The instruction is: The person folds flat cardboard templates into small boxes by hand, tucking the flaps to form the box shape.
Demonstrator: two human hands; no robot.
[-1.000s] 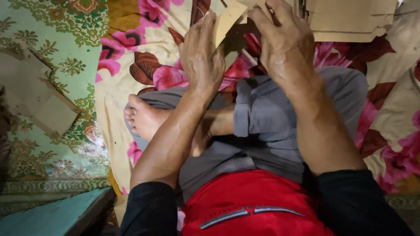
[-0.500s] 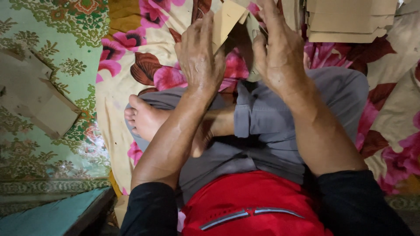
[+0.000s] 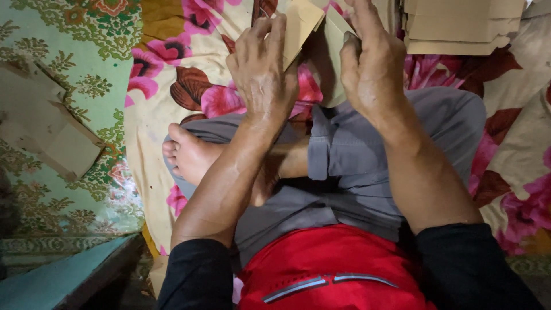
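Both hands work a piece of brown cardboard (image 3: 307,26) just above the person's crossed legs in grey trousers (image 3: 367,149). The left hand (image 3: 261,74) lies flat on its left flap, fingers together and stretched out. The right hand (image 3: 373,69) presses its right side, fingers close together, thumb bent in. A stack of cardboard (image 3: 459,26) lies just right of that piece; a flattened box (image 3: 49,129) lies well left on the green cloth (image 3: 86,189).
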